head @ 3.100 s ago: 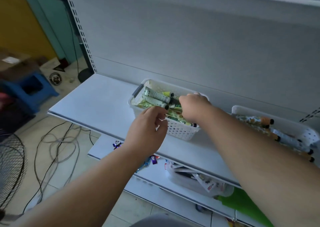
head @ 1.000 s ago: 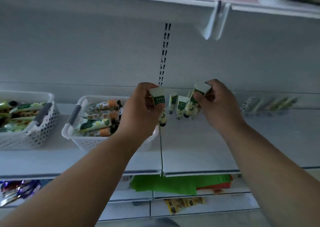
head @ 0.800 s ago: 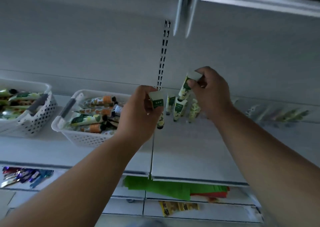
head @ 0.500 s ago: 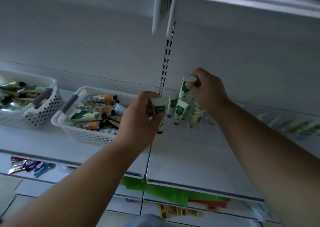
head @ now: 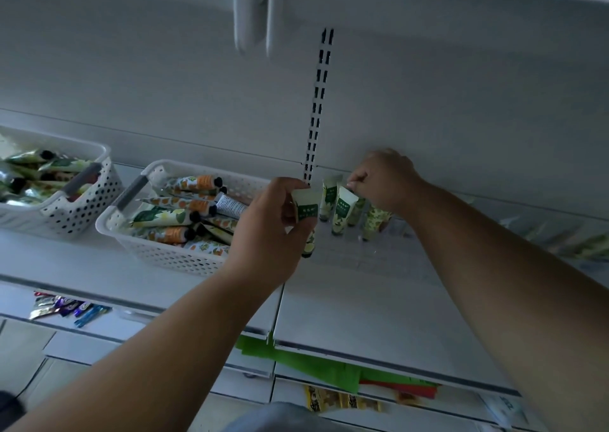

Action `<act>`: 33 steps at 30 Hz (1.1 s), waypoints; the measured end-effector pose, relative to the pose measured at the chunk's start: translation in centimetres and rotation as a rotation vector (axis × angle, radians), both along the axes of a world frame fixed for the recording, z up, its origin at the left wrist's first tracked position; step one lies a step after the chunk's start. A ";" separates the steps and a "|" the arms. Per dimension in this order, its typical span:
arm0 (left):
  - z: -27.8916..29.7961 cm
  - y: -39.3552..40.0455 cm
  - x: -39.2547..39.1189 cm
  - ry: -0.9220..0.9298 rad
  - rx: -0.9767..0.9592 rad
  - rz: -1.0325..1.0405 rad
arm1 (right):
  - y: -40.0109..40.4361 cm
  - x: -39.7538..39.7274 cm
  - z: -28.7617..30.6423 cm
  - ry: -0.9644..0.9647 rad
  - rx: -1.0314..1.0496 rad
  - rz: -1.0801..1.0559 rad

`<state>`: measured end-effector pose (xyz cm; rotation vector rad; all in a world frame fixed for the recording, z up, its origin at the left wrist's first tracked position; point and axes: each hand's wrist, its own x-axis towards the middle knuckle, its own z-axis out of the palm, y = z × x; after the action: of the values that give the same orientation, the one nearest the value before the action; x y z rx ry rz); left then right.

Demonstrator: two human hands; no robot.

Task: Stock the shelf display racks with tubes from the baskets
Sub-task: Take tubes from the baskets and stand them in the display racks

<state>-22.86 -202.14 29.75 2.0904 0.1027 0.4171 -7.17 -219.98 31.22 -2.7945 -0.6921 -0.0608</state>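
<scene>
Tube hangs upright, cap down, pinched.

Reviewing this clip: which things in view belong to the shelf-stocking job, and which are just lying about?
Part of the job:
- left hand, its grip on a green-label tube
- right hand at the standing tubes in the clear rack
- near basket of tubes
- far basket

Lying about:
- foil sachets on the lower shelf
- green sheets below
</scene>
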 end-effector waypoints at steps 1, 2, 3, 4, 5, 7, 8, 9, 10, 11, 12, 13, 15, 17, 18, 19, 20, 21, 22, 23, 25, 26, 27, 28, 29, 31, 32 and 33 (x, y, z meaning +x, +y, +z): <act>0.0 -0.1 0.2 -0.001 0.013 0.001 | 0.0 -0.1 0.2 -0.006 -0.068 -0.002; 0.0 -0.2 0.4 -0.002 0.027 0.002 | 0.1 -0.2 0.4 -0.003 -0.105 0.006; 0.0 -0.3 0.7 -0.003 0.039 0.003 | 0.2 -0.4 0.6 0.002 -0.099 0.019; 0.0 -0.4 1.0 -0.004 0.054 0.004 | 0.3 -0.6 0.8 -0.005 -0.056 0.032; 0.0 -0.5 1.4 -0.006 0.076 0.003 | 0.3 -0.8 1.0 -0.029 0.008 0.037; 0.0 -0.7 2.5 -0.006 0.146 0.000 | 0.2 -1.6 1.5 -0.104 0.135 0.036; 0.1 -0.9 3.1 -0.013 0.189 0.001 | 0.1 -2.2 1.7 -0.140 0.189 0.038; 0.2 -1.1 3.7 -0.024 0.233 0.005 | -0.1 -2.9 1.9 -0.175 0.234 0.046; 0.3 -1.2 4.4 -0.033 0.275 0.010 | -0.3 -3.6 2.1 -0.206 0.266 0.059; 0.4 -1.4 5.1 -0.033 0.311 0.012 | -0.5 -4.4 2.2 -0.230 0.292 0.070; 0.4 -1.5 5.8 -0.024 0.336 0.013 | -0.7 -5.1 2.3 -0.245 0.314 0.077; 0.3 -1.5 6.6 -0.006 0.357 0.016 | -0.9 -5.7 2.3 -0.252 0.335 0.078; 0.2 -1.6 7.7 0.035 0.400 0.031 | -1.3 -6.8 2.3 -0.250 0.364 0.078; 0.1 -1.7 8.5 0.043 0.416 0.037 | -1.7 -7.4 2.1 -0.250 0.379 0.076; 0.1 -1.7 8.7 0.036 0.409 0.034 | -1.8 -7.7 2.1 -0.246 0.384 0.072; 0.1 -1.7 8.9 0.028 0.395 0.029 | -2.0 -7.9 2.0 -0.238 0.390 0.066; 0.1 -1.7 9.1 0.023 0.380 0.023 | -2.1 -8.0 1.9 -0.227 0.394 0.058; 0.1 -1.7 9.2 0.021 0.374 0.016 | -2.2 -8.2 1.8 -0.217 0.400 0.050; 0.0 -1.7 9.3 0.027 0.385 0.010 | -2.3 -8.3 1.7 -0.209 0.409 0.045; -0.1 -1.8 9.4 0.042 0.404 0.004 | -2.3 -8.4 1.6 -0.205 0.419 0.042; -0.6 -1.8 9.2 0.072 0.431 -0.013 | -2.4 -8.7 1.5 -0.202 0.437 0.042; -0.9 -1.8 9.2 0.080 0.440 -0.019 | -2.4 -8.8 1.5 -0.200 0.445 0.044; -1.1 -1.8 9.2 0.088 0.456 -0.025 | -2.4 -8.9 1.4 -0.199 0.452 0.046; -1.3 -1.8 9.2 0.101 0.485 -0.032 | -2.4 -8.9 1.4 -0.195 0.458 0.045; -1.5 -1.9 9.3 0.113 0.524 -0.040 | -2.5 -9.0 1.3 -0.187 0.462 0.042; -1.6 -2.1 9.5 0.128 0.584 -0.046 | -2.5 -9.0 1.3 -0.177 0.466 0.034; -1.6 -2.2 9.5 0.128 0.595 -0.044 | -2.5 -9.1 1.3 -0.179 0.469 0.033; -1.6 -2.2 9.5 0.122 0.599 -0.044 | -2.5 -9.1 1.3 -0.182 0.473 0.032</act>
<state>-13.39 -204.38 28.17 2.7029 0.0002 0.3165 -16.29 -222.47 32.48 -2.3409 -0.6606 -0.4194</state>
